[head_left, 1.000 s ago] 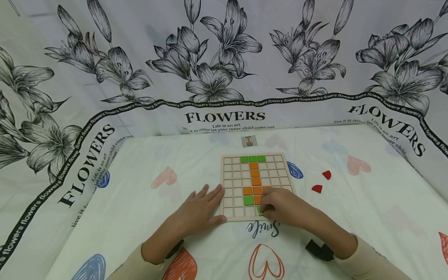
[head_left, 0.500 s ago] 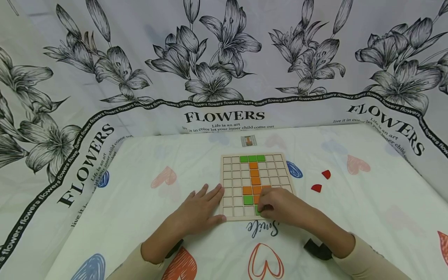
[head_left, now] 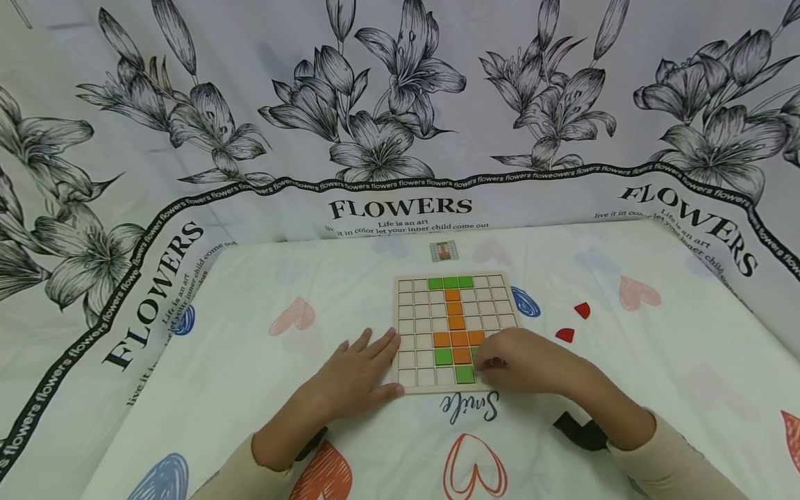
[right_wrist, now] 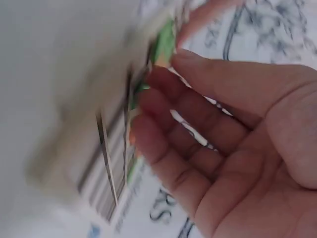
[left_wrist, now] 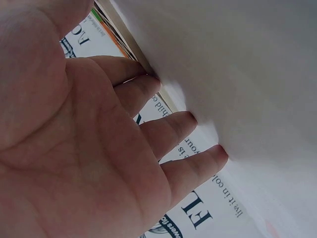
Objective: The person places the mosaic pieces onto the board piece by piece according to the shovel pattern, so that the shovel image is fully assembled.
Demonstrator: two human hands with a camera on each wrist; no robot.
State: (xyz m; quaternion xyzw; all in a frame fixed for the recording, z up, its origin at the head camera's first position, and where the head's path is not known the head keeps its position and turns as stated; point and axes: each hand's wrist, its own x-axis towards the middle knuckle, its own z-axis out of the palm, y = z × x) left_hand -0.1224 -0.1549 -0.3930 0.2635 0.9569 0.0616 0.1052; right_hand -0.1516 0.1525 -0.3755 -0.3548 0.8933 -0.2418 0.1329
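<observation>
A wooden grid board lies flat on the cloth. Green and orange square tiles fill some of its cells, among them an orange tile and, in the bottom row, a green tile. At the board's left edge my left hand rests with fingers spread and straight, fingertips down on the cloth in the left wrist view. My right hand hovers over the board's lower right part, fingers loosely bent, thumb apart and nothing visible between them. It partly covers another green tile.
Two red quarter-round pieces lie right of the board. Behind it is a small pattern card with a grid picture. A white cloth with printed hearts covers the table, and a flower-printed curtain hangs at the back.
My right hand has let go of the green tile in the bottom row and shifted to the right, uncovering that tile and more orange ones. The left hand stays put.
</observation>
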